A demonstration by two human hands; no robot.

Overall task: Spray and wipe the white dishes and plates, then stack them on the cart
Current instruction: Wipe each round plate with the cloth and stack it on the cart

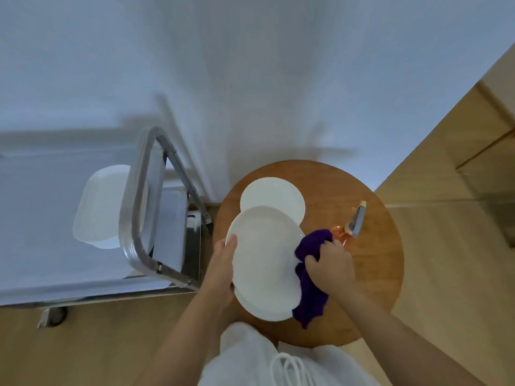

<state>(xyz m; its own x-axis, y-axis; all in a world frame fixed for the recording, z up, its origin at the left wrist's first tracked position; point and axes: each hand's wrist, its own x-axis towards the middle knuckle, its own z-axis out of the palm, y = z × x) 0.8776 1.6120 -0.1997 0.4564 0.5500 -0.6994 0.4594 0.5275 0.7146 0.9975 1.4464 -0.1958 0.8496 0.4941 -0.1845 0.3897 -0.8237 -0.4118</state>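
Head view showed the left hand [223, 263] gripping the near-left rim of a white plate [264, 254], thumb lying over the edge and fingers curled beneath, while the right hand [328, 263] was clenched around a bunched purple cloth [312, 274] pressed at the plate's right rim. The plate was held just above a round wooden table [376, 274], over what looked like another plate beneath it, and a second plate [273, 199] lay flat on the table behind. To wipe well, the cloth probably needed to sweep across the whole face rather than dab at one edge, with the left hand keeping a firm hold and turning the plate so that no part was missed; a slack grip on a glazed, possibly damp rim risked a slip. A spray bottle [354, 221] lay on its side just beyond the cloth. White dishes [100, 207] sat on the cart [139, 218] to the left, partly behind its metal handle, so their number could not be told. Whether the plate was wet with spray was impossible to make out, and its underside and the left fingers beneath it were hidden.
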